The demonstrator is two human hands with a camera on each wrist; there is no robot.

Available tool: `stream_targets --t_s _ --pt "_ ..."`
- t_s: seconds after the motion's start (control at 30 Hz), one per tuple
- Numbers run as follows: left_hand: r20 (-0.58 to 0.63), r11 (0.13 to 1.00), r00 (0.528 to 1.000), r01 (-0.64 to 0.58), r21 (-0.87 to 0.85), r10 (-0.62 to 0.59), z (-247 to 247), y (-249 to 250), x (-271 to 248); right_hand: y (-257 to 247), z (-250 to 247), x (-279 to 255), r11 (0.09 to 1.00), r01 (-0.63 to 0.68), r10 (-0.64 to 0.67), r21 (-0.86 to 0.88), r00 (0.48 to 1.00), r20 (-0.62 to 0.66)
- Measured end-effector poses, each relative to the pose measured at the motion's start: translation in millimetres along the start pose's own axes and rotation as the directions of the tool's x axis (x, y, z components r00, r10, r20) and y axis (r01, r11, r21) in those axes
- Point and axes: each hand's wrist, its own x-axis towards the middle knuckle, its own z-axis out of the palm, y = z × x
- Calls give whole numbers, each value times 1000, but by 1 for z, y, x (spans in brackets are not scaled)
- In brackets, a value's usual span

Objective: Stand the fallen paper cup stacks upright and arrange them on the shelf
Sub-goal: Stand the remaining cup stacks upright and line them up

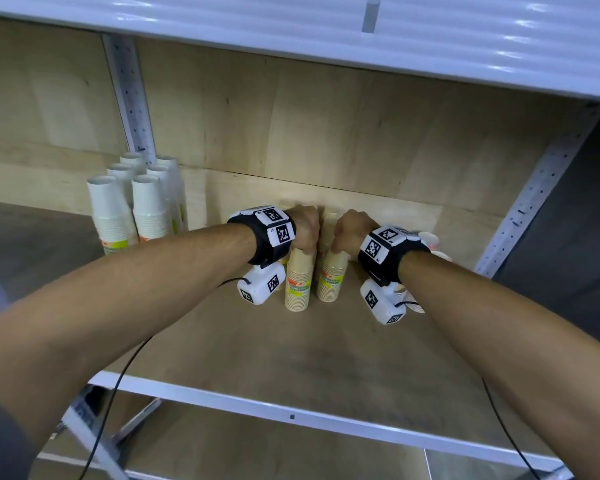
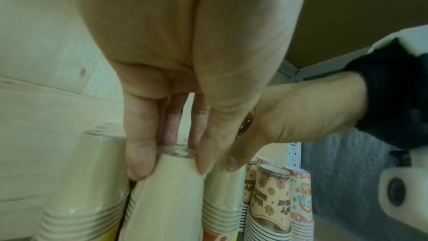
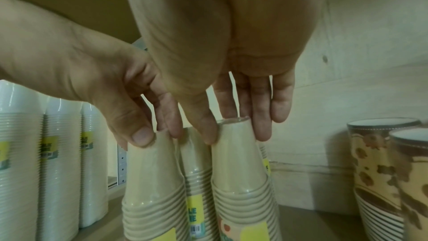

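Note:
Several beige paper cup stacks in clear wrap stand bottoms-up in the middle of the wooden shelf (image 1: pixel 291 348). My left hand (image 1: pixel 307 237) reaches down from above and pinches the top of the left front stack (image 1: pixel 298 284), its fingers and thumb curled round the top (image 2: pixel 169 190). Beside it, my right hand (image 1: pixel 343 241) grips the top of the neighbouring stack (image 1: pixel 333 278) the same way; the right wrist view shows the right hand (image 3: pixel 235 131) on that stack (image 3: pixel 238 168). Further beige stacks stand behind, partly hidden by my hands.
White cup stacks (image 1: pixel 132 206) stand upright at the shelf's left by a metal upright (image 1: pixel 132 98). Patterned cup stacks (image 3: pixel 382 168) sit to the right, next to my right wrist. An upper shelf (image 1: pixel 291 26) hangs overhead. A white front rail (image 1: pixel 291 415) bounds the board.

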Motion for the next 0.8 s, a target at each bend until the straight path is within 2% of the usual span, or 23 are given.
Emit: stream_targets --t_s 0.13,0.57,0.8 --pt "19 999 999 -33 12 32 2 -1 4 -2 2 6 999 0 0 51 1000 0" --pt "19 998 998 -65 14 64 -3 -2 1 -9 -1 8 999 46 -46 17 999 7" --pt "-21 997 1000 14 -76 -16 -28 -13 -19 -25 -26 -4 995 94 -95 -13 991 -89"
